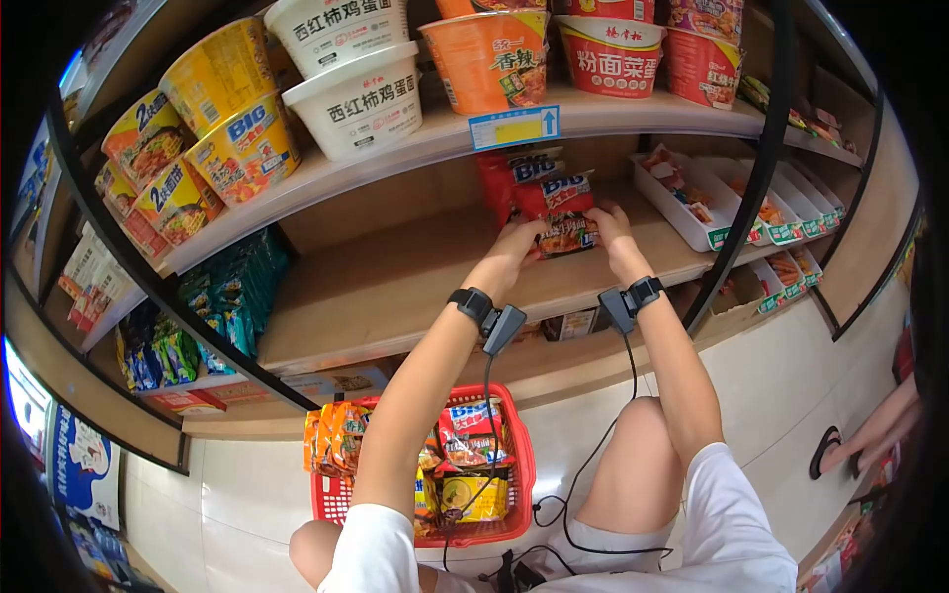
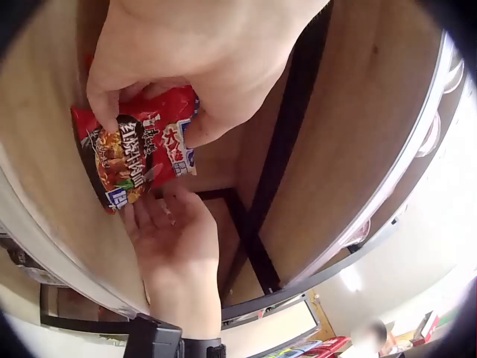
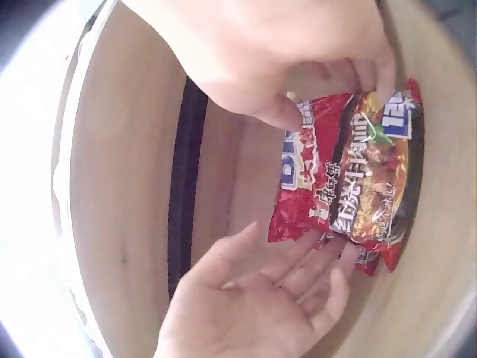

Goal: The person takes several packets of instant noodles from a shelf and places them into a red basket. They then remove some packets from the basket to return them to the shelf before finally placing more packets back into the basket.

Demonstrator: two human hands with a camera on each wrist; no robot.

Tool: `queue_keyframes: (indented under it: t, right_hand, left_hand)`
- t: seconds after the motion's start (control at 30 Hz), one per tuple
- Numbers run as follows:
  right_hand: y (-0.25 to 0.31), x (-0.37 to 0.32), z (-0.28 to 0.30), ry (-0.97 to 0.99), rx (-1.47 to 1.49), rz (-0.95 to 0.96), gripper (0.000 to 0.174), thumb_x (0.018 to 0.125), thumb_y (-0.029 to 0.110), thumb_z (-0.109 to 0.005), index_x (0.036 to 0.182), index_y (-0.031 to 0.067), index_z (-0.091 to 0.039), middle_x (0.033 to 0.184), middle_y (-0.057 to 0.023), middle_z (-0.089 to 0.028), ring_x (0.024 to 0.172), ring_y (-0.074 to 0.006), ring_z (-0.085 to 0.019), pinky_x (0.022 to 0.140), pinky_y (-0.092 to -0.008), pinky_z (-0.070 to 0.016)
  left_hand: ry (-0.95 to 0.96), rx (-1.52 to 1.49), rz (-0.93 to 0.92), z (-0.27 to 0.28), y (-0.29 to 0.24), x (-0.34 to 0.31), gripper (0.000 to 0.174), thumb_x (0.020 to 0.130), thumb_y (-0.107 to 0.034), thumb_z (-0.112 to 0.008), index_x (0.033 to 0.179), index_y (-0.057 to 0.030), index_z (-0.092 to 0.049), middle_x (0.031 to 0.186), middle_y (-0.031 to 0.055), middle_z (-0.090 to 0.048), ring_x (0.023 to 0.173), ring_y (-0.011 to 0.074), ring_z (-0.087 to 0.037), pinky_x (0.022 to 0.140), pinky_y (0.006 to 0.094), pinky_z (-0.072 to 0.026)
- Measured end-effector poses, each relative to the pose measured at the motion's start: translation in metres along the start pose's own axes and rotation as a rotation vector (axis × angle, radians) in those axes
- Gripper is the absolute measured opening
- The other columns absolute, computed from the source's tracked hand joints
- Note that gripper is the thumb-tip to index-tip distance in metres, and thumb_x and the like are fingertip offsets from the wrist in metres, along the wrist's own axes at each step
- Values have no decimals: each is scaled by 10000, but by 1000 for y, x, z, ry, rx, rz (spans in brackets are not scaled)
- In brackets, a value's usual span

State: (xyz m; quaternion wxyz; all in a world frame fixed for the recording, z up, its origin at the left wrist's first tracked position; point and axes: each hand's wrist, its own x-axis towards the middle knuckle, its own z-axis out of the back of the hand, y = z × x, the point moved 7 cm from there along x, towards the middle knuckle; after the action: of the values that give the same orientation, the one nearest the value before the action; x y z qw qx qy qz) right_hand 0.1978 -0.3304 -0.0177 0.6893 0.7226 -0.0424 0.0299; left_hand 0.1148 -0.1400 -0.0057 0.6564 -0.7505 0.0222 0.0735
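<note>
On the middle shelf, a red instant noodle packet stands with its printed front towards me. At its left end is my left hand, and my right hand is at its right end. In the left wrist view, the left hand's thumb and fingers grip the side of the noodle packet. From the right wrist, my right hand's thumb and fingertips hold the opposite side of the packet. Another red packet with a dark top stands close behind, partly hidden.
Noodle cups line the shelf above, with a price tag on its edge. White trays of small snacks stand right, beyond a black post. Below, a red basket holds several packets. Another person's legs show at far right.
</note>
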Motion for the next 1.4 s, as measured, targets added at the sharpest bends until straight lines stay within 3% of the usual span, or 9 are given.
queue_keyframes:
  t: [0.17,0.3,0.47,0.73,1.1,1.17,1.23,1.37,1.4]
  right_hand:
    - [8,-20,-13,100,-46,202,460,873,215,-660,1244,-46,-583,1203,-194,-655,1111,-273,-615,968,-342,-447]
    - [16,-59,-36,156,-91,194,541,851,192,-695,1278,-92,-524,1218,-198,-635,1133,-262,-601,987,-331,-439]
    - [29,-101,-66,277,125,144,693,825,222,-734,1360,-100,-433,1236,-209,-601,1159,-238,-570,979,-322,-442]
    - [51,-176,-107,347,-119,485,622,879,225,-711,1375,-33,-437,1325,-207,-547,1247,-306,-533,1055,-396,-414]
    - [42,-273,-115,594,-248,439,606,876,235,-710,1362,1,-434,1338,-221,-504,1267,-345,-515,1065,-402,-406]
    - [25,-289,-117,722,-229,282,640,884,257,-697,1386,-6,-399,1359,-245,-467,1309,-366,-467,1090,-400,-379]
    - [12,-305,-113,770,-350,220,569,909,104,-682,1398,53,-397,1350,-121,-498,1295,-240,-469,1072,-373,-401]
    - [-58,-323,-113,863,-257,-135,570,901,69,-675,1384,29,-376,1315,-147,-504,1213,-216,-522,1027,-342,-431]
    - [-75,-325,-114,861,-200,-182,548,891,83,-677,1355,11,-393,1262,-153,-525,1190,-207,-529,998,-334,-440]
  left_hand:
    - [13,-44,-74,3,-7,-14,399,855,-253,-719,1188,-85,-578,1185,56,-569,1106,166,-489,944,328,-437]
    - [-61,21,-177,27,-20,-49,457,844,-247,-715,1214,-23,-566,1193,96,-597,1110,187,-522,975,348,-415]
    - [-70,142,-283,54,-34,-113,878,843,-297,-701,1494,111,-273,1398,223,-504,1340,263,-444,1133,357,-307]
    - [-174,12,-216,105,-17,-164,979,840,-285,-724,1558,30,-137,1439,167,-469,1380,245,-408,1172,385,-233]
    - [-176,-131,29,110,6,-279,800,887,-246,-656,1517,5,-233,1350,108,-522,1187,207,-517,1058,362,-385]
    - [-163,-134,116,113,26,-290,738,892,-244,-644,1490,-14,-280,1317,92,-543,1150,214,-535,1039,356,-400]
    - [-194,-171,208,118,48,-302,659,896,-245,-635,1449,-37,-343,1283,74,-560,1123,215,-545,1015,354,-415]
    - [-196,-207,393,122,88,-309,434,902,-246,-621,1292,-90,-511,1217,46,-585,1095,210,-555,963,353,-436]
    - [-191,-220,442,125,104,-308,278,908,-262,-613,1145,-119,-585,1176,51,-591,1061,197,-556,908,349,-443]
